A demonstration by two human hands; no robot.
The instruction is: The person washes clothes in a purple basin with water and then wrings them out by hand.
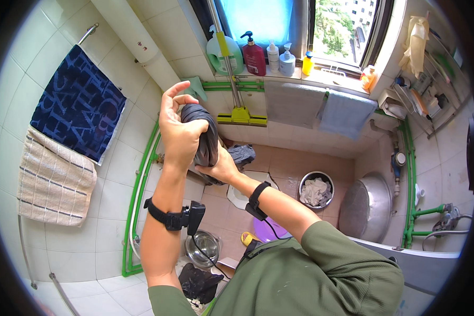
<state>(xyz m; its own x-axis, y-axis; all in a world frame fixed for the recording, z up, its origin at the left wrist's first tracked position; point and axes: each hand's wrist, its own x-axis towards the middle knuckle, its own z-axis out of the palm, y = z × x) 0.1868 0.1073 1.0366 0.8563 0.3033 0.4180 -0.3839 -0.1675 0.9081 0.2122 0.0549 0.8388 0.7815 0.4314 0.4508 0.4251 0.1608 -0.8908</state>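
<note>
A thick, bunched dark grey cloth (209,145) is held up in front of me in both hands. My left hand (178,134) is closed on its upper left side, the thumb laid across the folds and the index finger sticking up. Lower down, my right hand (224,167) grips the underside from the right, its fingers partly hidden behind the bundle. Another grey cloth (242,154) shows just beyond my right hand, below the bundle; what it rests on is hidden.
Light cloth (316,193) lies in a round metal basin (331,184) on the tiled floor. A big metal tub (368,208) leans at the right wall. A purple basin (266,230) and steel bowl (203,247) sit near my feet. A yellow-headed mop (241,116) stands ahead.
</note>
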